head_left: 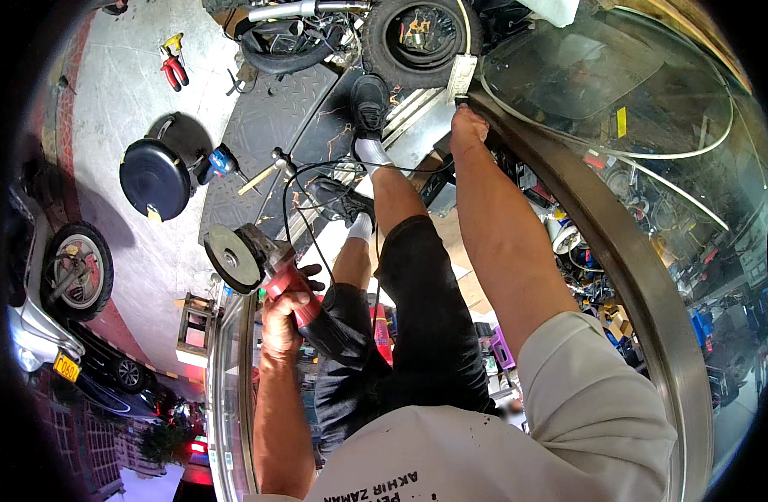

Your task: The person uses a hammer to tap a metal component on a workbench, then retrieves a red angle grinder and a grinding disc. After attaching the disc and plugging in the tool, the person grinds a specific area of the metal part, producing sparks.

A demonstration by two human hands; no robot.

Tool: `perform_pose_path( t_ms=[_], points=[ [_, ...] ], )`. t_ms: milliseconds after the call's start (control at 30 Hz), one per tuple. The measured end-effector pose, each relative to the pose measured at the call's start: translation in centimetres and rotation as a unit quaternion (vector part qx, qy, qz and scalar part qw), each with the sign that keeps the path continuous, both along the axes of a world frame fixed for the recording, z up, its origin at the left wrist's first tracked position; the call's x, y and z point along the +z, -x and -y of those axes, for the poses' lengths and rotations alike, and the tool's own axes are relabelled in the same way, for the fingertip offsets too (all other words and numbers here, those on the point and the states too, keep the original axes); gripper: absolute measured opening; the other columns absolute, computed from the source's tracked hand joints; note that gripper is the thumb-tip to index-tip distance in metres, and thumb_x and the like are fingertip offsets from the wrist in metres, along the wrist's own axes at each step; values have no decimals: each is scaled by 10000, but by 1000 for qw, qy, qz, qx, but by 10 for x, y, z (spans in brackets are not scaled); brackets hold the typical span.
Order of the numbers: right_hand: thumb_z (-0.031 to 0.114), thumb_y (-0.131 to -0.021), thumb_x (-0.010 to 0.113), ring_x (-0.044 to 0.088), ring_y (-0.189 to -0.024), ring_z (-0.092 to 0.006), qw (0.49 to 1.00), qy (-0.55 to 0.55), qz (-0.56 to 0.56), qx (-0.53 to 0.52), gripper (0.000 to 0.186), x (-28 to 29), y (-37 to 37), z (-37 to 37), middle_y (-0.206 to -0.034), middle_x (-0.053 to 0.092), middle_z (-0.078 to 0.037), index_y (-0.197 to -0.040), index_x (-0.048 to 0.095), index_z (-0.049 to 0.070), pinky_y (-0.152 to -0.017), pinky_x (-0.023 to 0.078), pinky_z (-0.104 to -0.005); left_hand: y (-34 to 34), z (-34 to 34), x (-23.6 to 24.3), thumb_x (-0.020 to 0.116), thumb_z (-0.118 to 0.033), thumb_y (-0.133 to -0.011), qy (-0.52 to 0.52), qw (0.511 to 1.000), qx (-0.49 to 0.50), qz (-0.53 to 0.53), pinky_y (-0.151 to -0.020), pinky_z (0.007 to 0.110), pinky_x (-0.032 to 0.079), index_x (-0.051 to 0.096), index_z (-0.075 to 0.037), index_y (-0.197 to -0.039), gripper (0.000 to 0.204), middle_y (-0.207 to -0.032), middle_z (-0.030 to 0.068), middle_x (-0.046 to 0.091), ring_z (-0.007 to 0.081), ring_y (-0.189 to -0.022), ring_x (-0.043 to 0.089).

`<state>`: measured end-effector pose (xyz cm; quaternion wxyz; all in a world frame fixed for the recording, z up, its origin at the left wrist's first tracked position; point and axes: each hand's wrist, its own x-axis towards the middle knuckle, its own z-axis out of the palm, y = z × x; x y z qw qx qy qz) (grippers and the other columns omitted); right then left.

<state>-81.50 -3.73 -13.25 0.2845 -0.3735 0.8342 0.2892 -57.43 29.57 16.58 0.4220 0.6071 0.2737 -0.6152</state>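
My left hand point(284, 322) is wrapped round the red and black body of an angle grinder point(288, 289). Its pale round disc point(233, 259) points up and to the left, over the floor. Far off, my right arm reaches out to a white power strip point(461, 77). My right hand point(469, 130) is closed round a small dark plug point(461, 99) at the near end of that strip; whether it sits in a socket is hard to make out. A black cord point(384, 165) loops beside my legs and runs toward my right forearm.
A hammer point(267, 171), a blue cordless drill point(222, 161), a round black stool point(155, 178) and red-handled pliers point(174, 71) are on the left. A tyre point(422, 38) lies ahead. A glass-topped counter with a metal edge point(618, 251) curves along my right. Motorcycle parts are at far left.
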Motion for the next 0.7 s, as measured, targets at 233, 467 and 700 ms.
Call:
perform_pose_path(
  t_ms=[233, 467, 700],
  points=[
    [476, -971, 616, 646, -1284, -288, 992, 81, 28, -90, 675, -25, 16, -7, -1449, 614, -196, -1322, 623, -100, -1049, 517, -375, 3, -6, -2, 741, -170, -651, -15, 999, -34, 10, -876, 353, 586, 643, 42, -1298, 688, -1124, 151, 724, 218, -956, 687],
    [341, -910, 749, 604, -633, -203, 951, 189, 85, -230, 283, -75, 50, -20, -809, 675, -75, -950, 736, 61, -579, 477, -376, -1, -17, -8, 737, -180, -654, -11, 999, -27, 21, -875, 373, 568, 633, 46, -1291, 684, -1158, 177, 724, 235, -954, 693],
    [333, -957, 690, 408, -456, -120, 884, 166, 241, -365, 258, 0, 7, -15, -589, 476, 28, -837, 684, 105, -441, 305, -317, -2, -19, -8, 746, -196, -661, -15, 1000, -22, 16, -863, 371, 567, 608, 36, -1321, 713, -1184, 190, 715, 233, -952, 694]
  ],
)
